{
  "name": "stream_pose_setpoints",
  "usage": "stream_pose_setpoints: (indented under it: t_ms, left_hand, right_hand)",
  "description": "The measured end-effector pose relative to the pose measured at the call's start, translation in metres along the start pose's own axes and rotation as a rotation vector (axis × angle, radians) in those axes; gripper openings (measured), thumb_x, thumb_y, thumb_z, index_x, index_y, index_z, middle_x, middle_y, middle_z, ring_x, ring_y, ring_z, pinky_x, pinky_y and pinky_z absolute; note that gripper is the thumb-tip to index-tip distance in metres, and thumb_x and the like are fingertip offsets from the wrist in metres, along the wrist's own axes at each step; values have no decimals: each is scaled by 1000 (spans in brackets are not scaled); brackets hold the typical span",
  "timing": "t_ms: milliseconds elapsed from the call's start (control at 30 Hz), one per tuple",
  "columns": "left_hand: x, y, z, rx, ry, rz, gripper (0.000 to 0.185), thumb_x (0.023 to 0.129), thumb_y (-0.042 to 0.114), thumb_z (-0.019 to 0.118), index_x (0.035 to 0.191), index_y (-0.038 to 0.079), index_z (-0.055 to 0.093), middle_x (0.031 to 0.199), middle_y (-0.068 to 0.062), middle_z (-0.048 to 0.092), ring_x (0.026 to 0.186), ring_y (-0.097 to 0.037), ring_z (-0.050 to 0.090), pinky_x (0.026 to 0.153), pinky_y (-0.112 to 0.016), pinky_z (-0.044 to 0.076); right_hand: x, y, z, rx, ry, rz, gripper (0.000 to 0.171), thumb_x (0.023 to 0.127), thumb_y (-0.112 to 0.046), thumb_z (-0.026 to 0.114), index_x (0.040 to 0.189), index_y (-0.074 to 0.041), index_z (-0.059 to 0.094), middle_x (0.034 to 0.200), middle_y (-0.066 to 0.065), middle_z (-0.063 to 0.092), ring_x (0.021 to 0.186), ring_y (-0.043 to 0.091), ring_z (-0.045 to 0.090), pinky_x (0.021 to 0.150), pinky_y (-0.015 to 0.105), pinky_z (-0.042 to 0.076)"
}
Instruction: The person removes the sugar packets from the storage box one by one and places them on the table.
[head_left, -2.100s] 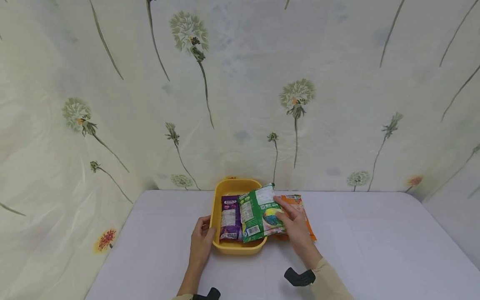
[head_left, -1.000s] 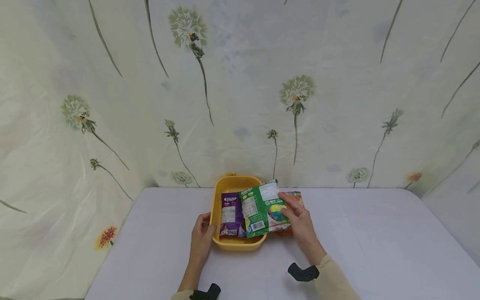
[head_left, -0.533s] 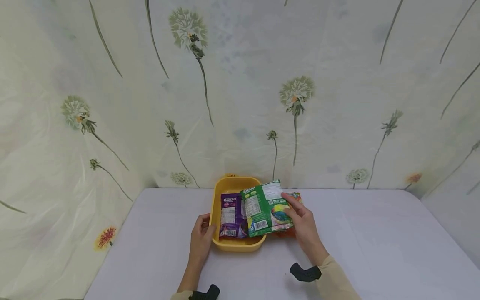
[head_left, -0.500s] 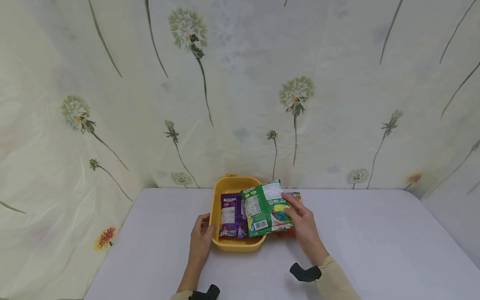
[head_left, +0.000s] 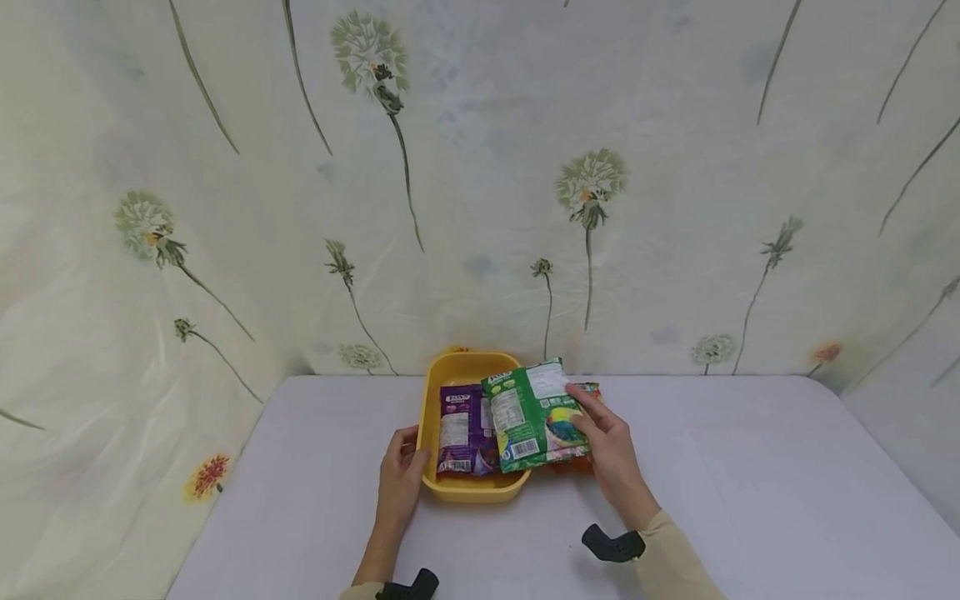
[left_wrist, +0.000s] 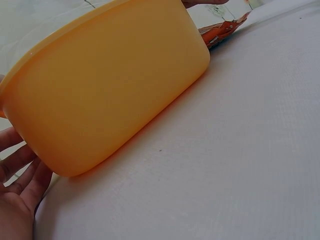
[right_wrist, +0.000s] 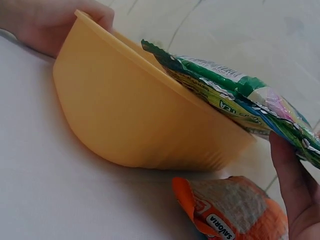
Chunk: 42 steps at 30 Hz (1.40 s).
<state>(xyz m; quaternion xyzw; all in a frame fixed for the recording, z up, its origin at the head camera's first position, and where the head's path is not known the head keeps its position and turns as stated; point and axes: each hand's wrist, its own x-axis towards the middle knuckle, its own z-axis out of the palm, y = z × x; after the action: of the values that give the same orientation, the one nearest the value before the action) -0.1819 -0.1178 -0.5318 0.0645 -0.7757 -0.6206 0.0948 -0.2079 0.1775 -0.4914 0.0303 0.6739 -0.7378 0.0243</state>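
Note:
A yellow tub [head_left: 467,491] [left_wrist: 110,85] [right_wrist: 130,125] stands on the white table near the wall. A purple packet [head_left: 457,429] lies inside it. My right hand [head_left: 611,458] [right_wrist: 292,185] holds a green packet [head_left: 532,412] [right_wrist: 235,100] tilted across the tub's right rim, thumb on top. An orange packet [head_left: 579,463] [right_wrist: 235,212] lies on the table under the green one, just right of the tub. My left hand [head_left: 399,483] [left_wrist: 17,187] grips the tub's left near corner, thumb over the rim.
The white table [head_left: 750,500] stretches wide to the right and left of the tub. A floral plastic sheet [head_left: 480,183] hangs as a backdrop right behind the tub and along both sides.
My right hand has shifted the green packet slightly right and back over the tub's rim. My left hand stays on the tub.

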Motion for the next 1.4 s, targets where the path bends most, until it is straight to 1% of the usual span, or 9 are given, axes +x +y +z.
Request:
stream_pose_setpoints:
  t_ms: [33,100,233,433,633,900,1133,1267,1400]
  left_hand:
    - [0,0,-1,-2,3,-5,33,89,14,57,122,11,56,117,-11,61,106,-22,60,95,-37,50]
    - [3,-11,-1,1,18,-8,33,88,16,58,121,15,56,116,-8,61,105,-20,60,94,-34,50]
    - [0,-12,-7,12,38,-18,33,88,15,58,121,15,56,117,-7,60,106,-20,60,95,-35,50]
    - [1,-10,-11,22,51,-22,32,88,18,58,120,15,56,118,-6,60,107,-20,60,96,-38,50]
    - [0,-8,-8,10,33,-28,34,88,17,57,121,15,55,119,-6,59,107,-20,59,96,-37,50]
    - [0,-8,1,-4,24,-18,33,87,15,57,121,14,56,118,-6,60,106,-20,60,96,-38,50]
    - [2,-7,4,-5,17,-16,32,88,18,57,120,17,56,116,-4,60,106,-18,59,97,-37,48]
    - [2,-7,4,0,12,-24,33,88,18,57,121,17,56,117,-5,60,106,-20,58,97,-38,48]
    - [1,-7,4,5,11,-26,33,88,19,57,121,17,56,117,-6,60,106,-20,58,97,-39,48]
  right_hand:
    - [0,0,0,3,-4,0,44,96,-20,53,139,-24,47,150,1,35,116,12,50,85,16,51]
    - [0,-1,2,9,-11,5,44,96,-20,52,140,-24,46,149,2,36,114,12,51,84,16,52]
    - [1,0,7,38,-19,21,44,96,-18,52,139,-23,48,148,2,39,110,11,54,83,18,53]
    - [4,2,10,60,-24,6,44,95,-19,54,138,-24,48,148,0,38,114,12,52,84,18,52]
    - [2,4,5,80,1,-1,43,96,-18,53,138,-23,48,149,-1,37,116,13,51,85,19,53]
    - [-3,3,-8,90,46,-26,43,96,-22,52,139,-23,48,154,-4,29,127,15,41,88,15,50]
    - [-4,0,-14,93,49,-40,45,96,-24,53,140,-21,46,155,-5,28,128,13,40,90,15,49]
    - [-4,-1,-16,88,45,-44,46,96,-23,52,141,-20,44,156,-5,26,133,14,37,91,13,48]
    - [-4,-2,-18,96,48,-48,46,96,-21,52,141,-18,44,155,-4,29,135,13,35,91,12,47]
